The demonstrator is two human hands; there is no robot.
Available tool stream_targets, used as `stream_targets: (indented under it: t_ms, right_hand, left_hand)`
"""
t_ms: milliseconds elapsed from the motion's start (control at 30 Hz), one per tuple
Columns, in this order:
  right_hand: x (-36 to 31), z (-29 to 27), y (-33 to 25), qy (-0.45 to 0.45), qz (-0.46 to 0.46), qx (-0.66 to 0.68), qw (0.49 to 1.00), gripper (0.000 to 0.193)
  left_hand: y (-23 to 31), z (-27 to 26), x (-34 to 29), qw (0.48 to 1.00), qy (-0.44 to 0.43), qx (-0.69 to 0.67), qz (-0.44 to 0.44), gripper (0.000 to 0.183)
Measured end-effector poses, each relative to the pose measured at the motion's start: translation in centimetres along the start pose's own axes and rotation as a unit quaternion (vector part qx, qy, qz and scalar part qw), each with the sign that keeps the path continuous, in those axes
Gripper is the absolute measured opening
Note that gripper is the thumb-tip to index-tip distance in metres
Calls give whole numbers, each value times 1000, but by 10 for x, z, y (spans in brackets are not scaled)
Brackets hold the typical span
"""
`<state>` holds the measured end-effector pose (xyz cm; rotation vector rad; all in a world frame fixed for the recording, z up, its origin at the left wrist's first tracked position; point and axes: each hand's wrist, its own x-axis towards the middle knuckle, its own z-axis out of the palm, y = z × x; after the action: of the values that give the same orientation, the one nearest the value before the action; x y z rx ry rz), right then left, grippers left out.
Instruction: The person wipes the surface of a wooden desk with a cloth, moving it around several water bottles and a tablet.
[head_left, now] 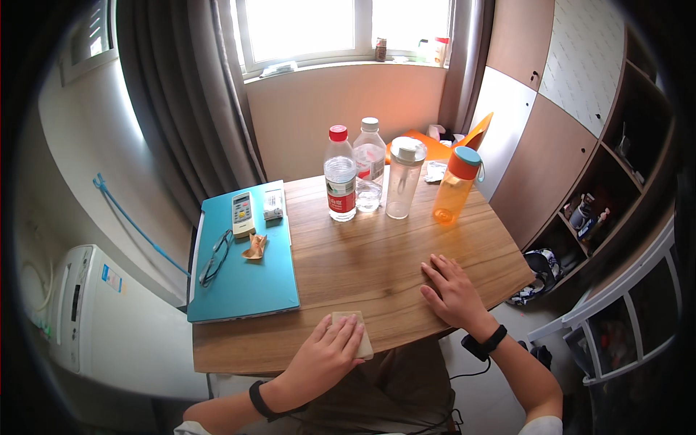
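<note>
Near the front edge of the wooden table [341, 279], my left hand [328, 353] rests over a flat beige rectangular pad [352, 317]. Its fingers lie across the top, and the thumb is by the near edge. Whether the pad is a sponge or a folded cloth I cannot tell. To the right, my right hand [455, 293] lies on the tabletop with its fingers stretched out and nothing in it. Left of the pad is a blue folder-like slab [250, 293], carrying eyeglasses [215, 259], a remote control [243, 214], a crumpled orange-brown wrapper [254, 247] and a small white box [273, 205].
Toward the back of the table stand a red-capped bottle [340, 177], a white-capped bottle [370, 163], a clear tumbler [403, 181] and an orange bottle [454, 190]. A white appliance [123, 319] is at the left, a white chair [616, 304] at the right. A cable hangs below my right wrist.
</note>
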<state>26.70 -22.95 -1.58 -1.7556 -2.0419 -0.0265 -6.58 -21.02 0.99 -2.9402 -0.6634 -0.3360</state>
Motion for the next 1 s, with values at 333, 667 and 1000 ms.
stream_targets:
  t_ms: [333,667,1000]
  right_hand:
    - [1,0,-1,5,2,-2,1000,52]
    - [2,1,-1,8,4,13,1000,50]
    - [5,2,1,8,-2,14,1000,50]
  left_hand:
    - [1,2,41,997,-16,10,79,63]
    - [-24,27,69,988,12,-128,87,63]
    - [-37,46,75,977,32,-197,75,49]
